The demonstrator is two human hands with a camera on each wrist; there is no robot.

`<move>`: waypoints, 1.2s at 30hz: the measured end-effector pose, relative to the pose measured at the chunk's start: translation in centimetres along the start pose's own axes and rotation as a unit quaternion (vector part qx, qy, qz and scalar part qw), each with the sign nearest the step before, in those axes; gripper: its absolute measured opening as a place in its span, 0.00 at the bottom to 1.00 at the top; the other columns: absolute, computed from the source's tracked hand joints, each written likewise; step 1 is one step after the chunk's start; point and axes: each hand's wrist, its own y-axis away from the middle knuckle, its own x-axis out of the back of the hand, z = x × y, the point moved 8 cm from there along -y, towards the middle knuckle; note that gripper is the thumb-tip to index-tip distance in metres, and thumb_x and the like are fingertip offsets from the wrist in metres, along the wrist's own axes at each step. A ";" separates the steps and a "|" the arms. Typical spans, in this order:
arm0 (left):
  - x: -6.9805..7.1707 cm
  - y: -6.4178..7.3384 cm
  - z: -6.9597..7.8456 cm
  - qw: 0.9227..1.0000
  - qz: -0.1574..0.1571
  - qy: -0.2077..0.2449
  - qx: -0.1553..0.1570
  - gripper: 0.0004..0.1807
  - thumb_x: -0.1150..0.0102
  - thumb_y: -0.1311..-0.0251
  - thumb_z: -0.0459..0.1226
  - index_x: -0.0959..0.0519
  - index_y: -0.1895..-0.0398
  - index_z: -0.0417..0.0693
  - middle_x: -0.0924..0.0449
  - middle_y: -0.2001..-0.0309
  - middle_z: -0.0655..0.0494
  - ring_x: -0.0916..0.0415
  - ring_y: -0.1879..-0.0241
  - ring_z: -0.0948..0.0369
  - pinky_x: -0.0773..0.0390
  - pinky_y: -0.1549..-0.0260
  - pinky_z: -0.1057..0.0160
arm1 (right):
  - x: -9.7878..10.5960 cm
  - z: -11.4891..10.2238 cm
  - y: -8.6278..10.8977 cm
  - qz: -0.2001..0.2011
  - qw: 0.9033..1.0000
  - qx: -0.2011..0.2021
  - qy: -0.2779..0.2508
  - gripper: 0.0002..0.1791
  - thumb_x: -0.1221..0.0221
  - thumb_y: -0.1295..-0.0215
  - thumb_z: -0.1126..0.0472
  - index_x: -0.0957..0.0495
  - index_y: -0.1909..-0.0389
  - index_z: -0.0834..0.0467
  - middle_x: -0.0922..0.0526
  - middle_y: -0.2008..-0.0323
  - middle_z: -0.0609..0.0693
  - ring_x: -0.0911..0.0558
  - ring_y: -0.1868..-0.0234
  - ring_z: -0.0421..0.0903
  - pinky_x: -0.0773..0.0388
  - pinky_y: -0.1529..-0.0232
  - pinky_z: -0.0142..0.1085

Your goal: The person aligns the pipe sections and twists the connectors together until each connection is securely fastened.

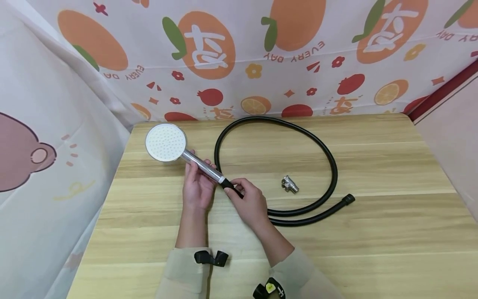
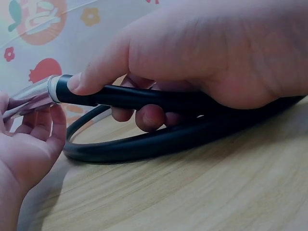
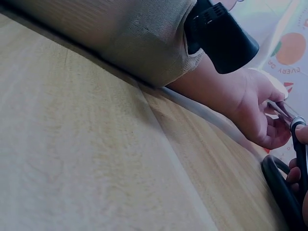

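Observation:
My left hand (image 1: 198, 187) holds the chrome handle of a shower head (image 1: 166, 142), its fingers curled round the metal. The round white spray face points up, above the left back of the table. My right hand (image 1: 249, 202) grips the black hose (image 2: 159, 98) right by its end fitting (image 2: 67, 90), thumb along the top. That fitting meets the white ring at the bottom of the handle, in line with it. From the right hand, the hose loops over the table, and its other end (image 1: 349, 199) lies loose on the right.
A small chrome valve fitting (image 1: 289, 184) lies inside the hose loop on the wooden table (image 1: 392, 232). Behind the table hangs a fruit-printed curtain (image 1: 239, 62); another pale cloth (image 1: 56, 137) hangs at the left. A red-edged panel (image 1: 444, 91) borders the right.

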 end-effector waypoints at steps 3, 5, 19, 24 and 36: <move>0.0 0.1 0.1 1.000 -0.004 -0.010 -0.004 0.28 0.57 0.26 0.46 0.46 0.25 0.65 0.24 0.60 0.53 0.21 0.61 0.56 0.19 0.59 0.60 | -0.1 0.0 0.1 0.003 1.000 0.008 0.005 0.15 0.37 0.38 0.40 0.18 0.56 0.43 0.19 0.68 0.40 0.24 0.72 0.39 0.27 0.72 0.35; 0.0 0.1 0.1 1.000 -0.007 -0.014 -0.006 0.29 0.55 0.27 0.47 0.45 0.25 0.66 0.25 0.59 0.53 0.23 0.59 0.58 0.20 0.55 0.61 | -0.1 0.0 0.1 0.007 1.000 0.014 0.009 0.15 0.37 0.38 0.41 0.18 0.56 0.44 0.19 0.68 0.40 0.24 0.72 0.39 0.27 0.72 0.34; -0.6 0.2 0.3 0.999 -0.044 -0.014 -0.029 0.36 0.49 0.29 0.41 0.51 0.22 0.58 0.23 0.60 0.53 0.24 0.59 0.60 0.22 0.51 0.64 | -0.1 -0.6 0.3 0.044 0.995 0.053 0.073 0.16 0.30 0.43 0.47 0.18 0.56 0.45 0.18 0.70 0.40 0.23 0.72 0.37 0.29 0.75 0.32; -1.0 0.3 0.3 0.997 -0.074 -0.002 -0.033 0.35 0.47 0.31 0.39 0.47 0.24 0.58 0.22 0.60 0.52 0.23 0.59 0.58 0.22 0.52 0.63 | 0.0 -0.7 0.3 0.052 0.994 0.052 0.079 0.18 0.26 0.48 0.51 0.19 0.57 0.46 0.18 0.70 0.41 0.22 0.72 0.38 0.29 0.74 0.32; -1.8 0.8 0.4 0.990 -0.140 -0.016 -0.019 0.33 0.54 0.27 0.32 0.50 0.23 0.60 0.18 0.52 0.48 0.16 0.55 0.53 0.18 0.52 0.46 | 0.2 -1.0 0.5 0.065 0.993 0.064 0.077 0.15 0.27 0.46 0.52 0.19 0.60 0.47 0.19 0.72 0.41 0.24 0.75 0.37 0.31 0.77 0.30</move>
